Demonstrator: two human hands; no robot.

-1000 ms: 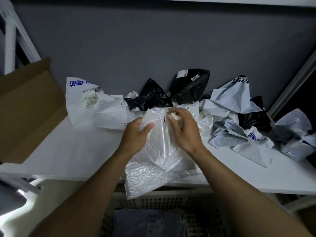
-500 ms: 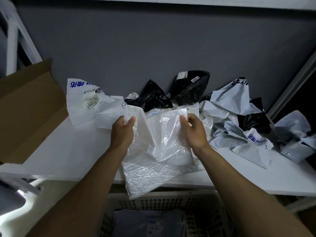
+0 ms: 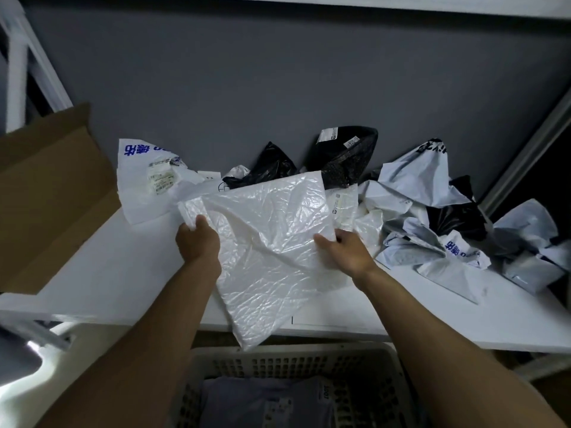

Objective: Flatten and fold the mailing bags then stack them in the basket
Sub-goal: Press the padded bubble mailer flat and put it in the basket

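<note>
A crinkled white mailing bag (image 3: 272, 242) is spread out above the white table (image 3: 108, 273), its lower corner hanging past the front edge. My left hand (image 3: 197, 242) grips its left edge, thumb on top. My right hand (image 3: 346, 248) pinches its right edge. Below the table stands a pale perforated basket (image 3: 293, 356) holding flat grey bags (image 3: 265, 400).
Crumpled bags lie along the back: a white one with blue print (image 3: 148, 177) at left, black ones (image 3: 346, 159) in the middle, a grey and black heap (image 3: 448, 230) at right. An open cardboard box (image 3: 52, 193) stands at the table's left end.
My hands have moved apart and pulled the white bag open from a bunched shape into a wide sheet. Its top edge now rises higher, covering the lower black bags.
</note>
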